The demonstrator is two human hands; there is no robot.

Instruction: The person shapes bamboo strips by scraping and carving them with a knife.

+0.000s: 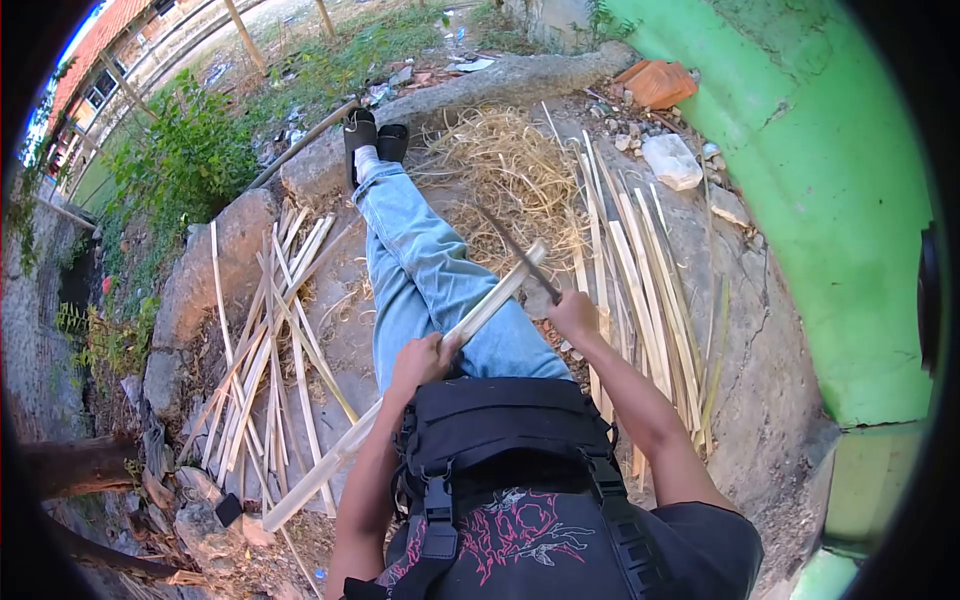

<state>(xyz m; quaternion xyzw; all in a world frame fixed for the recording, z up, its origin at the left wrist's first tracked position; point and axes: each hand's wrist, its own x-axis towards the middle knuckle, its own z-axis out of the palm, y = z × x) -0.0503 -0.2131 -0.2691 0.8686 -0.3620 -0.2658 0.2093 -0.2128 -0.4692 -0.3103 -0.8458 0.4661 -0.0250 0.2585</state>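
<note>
A long pale split-bamboo strip [495, 298] slants across my lap, from beside my left hip to above my knees. My left hand [422, 360] is closed around its middle. In my right hand [574, 317] is the handle of a knife [520, 252] with a long, narrow dark blade. That blade crosses the strip near its far end; whether it touches the strip I cannot tell. My legs in blue jeans [425, 225] stretch forward beneath the strip, crossed at the ankles.
Loose bamboo strips [262, 365] lie crisscrossed on the left; more strips [640, 270] lie roughly lengthwise on the right. Curly shavings [510, 160] are heaped beyond my knees. A green wall [800, 190] rises at right, near a white stone [671, 161]. A dark flat object [229, 510] lies lower left.
</note>
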